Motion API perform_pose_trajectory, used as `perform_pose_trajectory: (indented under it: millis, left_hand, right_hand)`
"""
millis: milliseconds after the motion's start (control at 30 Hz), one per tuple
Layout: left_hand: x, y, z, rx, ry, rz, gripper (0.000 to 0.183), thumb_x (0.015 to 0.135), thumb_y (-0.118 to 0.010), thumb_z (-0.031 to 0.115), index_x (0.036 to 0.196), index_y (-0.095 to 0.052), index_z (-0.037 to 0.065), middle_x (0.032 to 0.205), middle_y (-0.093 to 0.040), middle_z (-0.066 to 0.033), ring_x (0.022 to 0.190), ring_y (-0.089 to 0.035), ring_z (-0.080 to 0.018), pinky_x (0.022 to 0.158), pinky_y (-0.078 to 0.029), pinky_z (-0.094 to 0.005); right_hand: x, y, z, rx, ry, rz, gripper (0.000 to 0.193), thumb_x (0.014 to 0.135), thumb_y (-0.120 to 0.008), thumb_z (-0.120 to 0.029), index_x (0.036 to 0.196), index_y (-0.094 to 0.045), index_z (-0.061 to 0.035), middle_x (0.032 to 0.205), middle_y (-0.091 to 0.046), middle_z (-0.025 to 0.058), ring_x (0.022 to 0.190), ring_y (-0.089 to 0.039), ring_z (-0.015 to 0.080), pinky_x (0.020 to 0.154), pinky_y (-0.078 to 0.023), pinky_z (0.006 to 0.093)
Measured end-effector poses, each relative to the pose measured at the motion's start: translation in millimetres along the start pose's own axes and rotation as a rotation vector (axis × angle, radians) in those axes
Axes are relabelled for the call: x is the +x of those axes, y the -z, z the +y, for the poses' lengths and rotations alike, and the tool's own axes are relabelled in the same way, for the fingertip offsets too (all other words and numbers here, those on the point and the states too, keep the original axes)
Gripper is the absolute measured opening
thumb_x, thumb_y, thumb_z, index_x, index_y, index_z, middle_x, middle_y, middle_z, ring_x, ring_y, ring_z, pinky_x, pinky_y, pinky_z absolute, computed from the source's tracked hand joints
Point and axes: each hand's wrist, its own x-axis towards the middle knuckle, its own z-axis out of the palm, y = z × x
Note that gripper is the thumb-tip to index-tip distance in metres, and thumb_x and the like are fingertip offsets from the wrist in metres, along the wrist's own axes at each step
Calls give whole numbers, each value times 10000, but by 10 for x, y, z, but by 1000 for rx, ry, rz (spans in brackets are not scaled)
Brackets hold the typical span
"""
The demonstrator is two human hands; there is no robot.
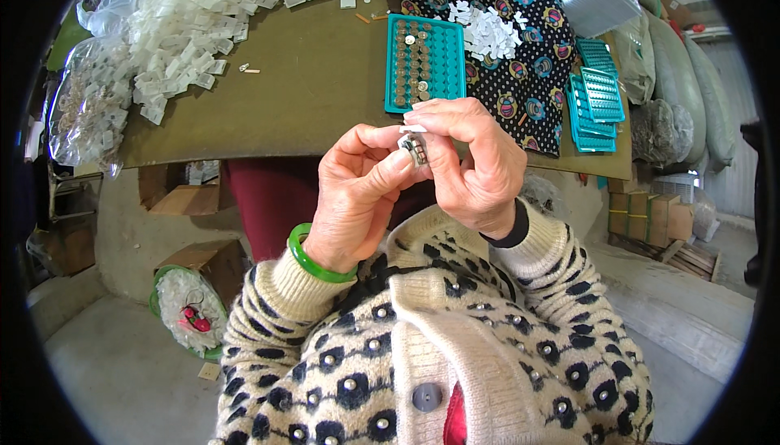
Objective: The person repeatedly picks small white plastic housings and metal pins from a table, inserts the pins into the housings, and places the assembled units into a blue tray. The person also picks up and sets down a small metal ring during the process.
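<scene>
1 small, clear plastic case with dark and metallic parts inside, held up in front of the chest, just off the near edge of the table. At its top, 1 small, flat white piece; whether it is joined to the case, cannot tell.

Risks, as I judge them: the grip is by fingertips only, so a slip or uneven squeeze could shoot the case out. With no tabletop beneath it, a drop would likely end in the lap or on the floor. Pressing askew might shift the inner parts or crack the plastic.

Position: case lies between the 2 hands. Left hand pinches its left side, thumb and forefinger. Right hand closes from the other side, thumb against the case, fingertips by the white piece.

Beyond the hands: teal rectangular plastic tray with round hollows, left columns filled with round metallic discs. Right of it, heap of small white pieces on a black dotted cloth with colourful figures. Far left, large pile of translucent white plastic cases.
</scene>
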Motion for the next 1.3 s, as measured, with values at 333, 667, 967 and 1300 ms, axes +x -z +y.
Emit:
perform_pose_trajectory:
  millis: [333,667,967,1300]
  left_hand:
    - [-10,59,-44,-114,95,-7,231,908,-686,148,1096,-572,79,1082,-632,-50,1008,-642,-193,902,-542,-398]
    - [-53,135,-187,-245,178,-28,231,894,-710,179,1042,-557,88,1000,-588,1,947,-598,-114,874,-523,-295]
    - [-16,97,-15,-214,125,7,153,938,-640,119,1060,-561,73,996,-640,-99,911,-655,-225,853,-580,-434]
    - [82,186,6,-232,137,-63,154,931,-628,67,1070,-562,63,926,-558,-100,862,-664,-277,746,-587,-438]
  right_hand:
    - [-110,44,-76,191,-102,-177,238,853,-675,-51,1084,-630,-14,976,-586,93,914,-538,242,822,-447,347]
    - [-240,-123,-34,12,91,-7,203,894,-686,-99,1014,-622,52,866,-591,118,753,-561,228,726,-547,403]
    - [-101,251,65,74,-159,-178,251,985,-560,-278,1066,-652,-59,934,-589,109,869,-580,236,706,-495,296]
    - [94,502,1153,-645,-168,-295,77,817,-665,-6,890,-642,-1,884,-590,128,839,-596,307,734,-495,392]
